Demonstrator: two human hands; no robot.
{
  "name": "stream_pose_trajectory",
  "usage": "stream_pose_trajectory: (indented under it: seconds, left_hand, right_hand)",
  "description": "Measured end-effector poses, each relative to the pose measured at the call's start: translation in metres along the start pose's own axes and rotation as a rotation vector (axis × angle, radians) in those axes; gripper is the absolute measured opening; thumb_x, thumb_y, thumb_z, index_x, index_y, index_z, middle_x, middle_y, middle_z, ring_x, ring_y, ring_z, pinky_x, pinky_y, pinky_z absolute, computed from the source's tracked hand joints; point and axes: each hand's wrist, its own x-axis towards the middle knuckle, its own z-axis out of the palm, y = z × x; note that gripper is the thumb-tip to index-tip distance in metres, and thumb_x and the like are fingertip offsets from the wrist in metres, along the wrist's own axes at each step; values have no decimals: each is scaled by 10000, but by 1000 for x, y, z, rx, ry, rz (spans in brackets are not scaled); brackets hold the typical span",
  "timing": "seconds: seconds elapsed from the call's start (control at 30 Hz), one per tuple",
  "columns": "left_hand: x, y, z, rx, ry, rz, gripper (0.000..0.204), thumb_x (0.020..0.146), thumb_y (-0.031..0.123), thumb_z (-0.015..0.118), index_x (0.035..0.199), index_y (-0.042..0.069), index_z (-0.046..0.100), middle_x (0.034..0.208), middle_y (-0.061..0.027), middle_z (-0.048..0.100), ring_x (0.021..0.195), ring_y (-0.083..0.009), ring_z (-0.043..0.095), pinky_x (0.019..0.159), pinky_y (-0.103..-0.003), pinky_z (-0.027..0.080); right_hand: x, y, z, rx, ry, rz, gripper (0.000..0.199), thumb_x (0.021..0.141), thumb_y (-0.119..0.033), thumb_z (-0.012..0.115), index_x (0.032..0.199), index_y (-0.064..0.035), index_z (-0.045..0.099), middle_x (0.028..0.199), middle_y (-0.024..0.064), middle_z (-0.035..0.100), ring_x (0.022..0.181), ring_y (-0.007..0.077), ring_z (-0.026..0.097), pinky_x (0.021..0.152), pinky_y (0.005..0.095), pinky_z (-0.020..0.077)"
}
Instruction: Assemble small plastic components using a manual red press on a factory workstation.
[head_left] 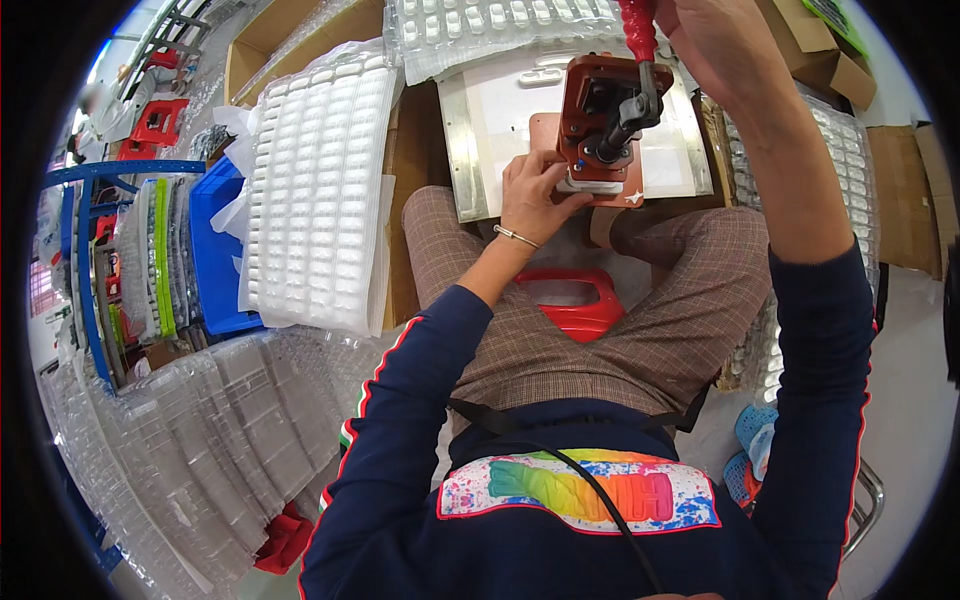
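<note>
A red-brown hand press (598, 105) stands on a pale board (480, 130) in front of me. My right hand (715, 50) is closed round the top of its red lever handle (638, 28), which points up and away. Low at the press, a white plastic piece (595, 186) sits under the head. My left hand (535, 190) pinches that piece at its left side, thumb along the near edge and fingers bent against the press. The piece's far part is hidden by the press head.
White blister trays (320, 190) are stacked at the left, beside a blue bin (215, 240). Another filled tray (500, 22) lies beyond the board. More trays (845, 165) and cardboard boxes (905, 190) stand at the right. A red stool (580, 310) shows between my legs.
</note>
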Motion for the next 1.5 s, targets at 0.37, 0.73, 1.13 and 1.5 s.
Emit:
stream_pose_trajectory:
  seconds: [0.37, 0.73, 1.13, 1.5]
  left_hand:
    - [11, 12, 1, 115, -16, -56, 382, 651, 315, 820, 929, 84, 694, 1025, -75, 576, 1009, -292, 513, 946, -428, 358]
    - [-18, -21, -6, 19, -34, -113, 511, 672, 185, 806, 1148, 131, 630, 1036, -54, 646, 998, -271, 577, 999, -445, 342]
    - [-9, -31, 6, 2, 46, 10, 449, 649, 284, 816, 1036, 115, 663, 997, -39, 633, 953, -277, 548, 898, -395, 383]
    - [-7, -20, -8, -10, -31, -61, 467, 643, 241, 843, 1070, 155, 675, 1023, -37, 620, 1001, -280, 546, 915, -399, 407]
  right_hand:
    - [-9, -6, 7, 232, 109, 12, 241, 1004, -189, 536, 1128, -6, 634, 835, 3, 586, 715, 73, 530, 651, 194, 450]
    - [-96, -1, 34, -521, -201, -297, 258, 936, -134, 595, 1157, -27, 677, 664, -15, 588, 542, 103, 532, 501, 246, 415]
    - [-112, 71, 34, -931, -230, -814, 372, 692, -78, 686, 1062, -104, 722, 665, -34, 540, 646, 163, 513, 772, 316, 469]
    - [15, 16, 5, -501, 247, 80, 298, 996, -228, 558, 1159, 13, 621, 861, 17, 622, 684, 73, 571, 618, 215, 482]
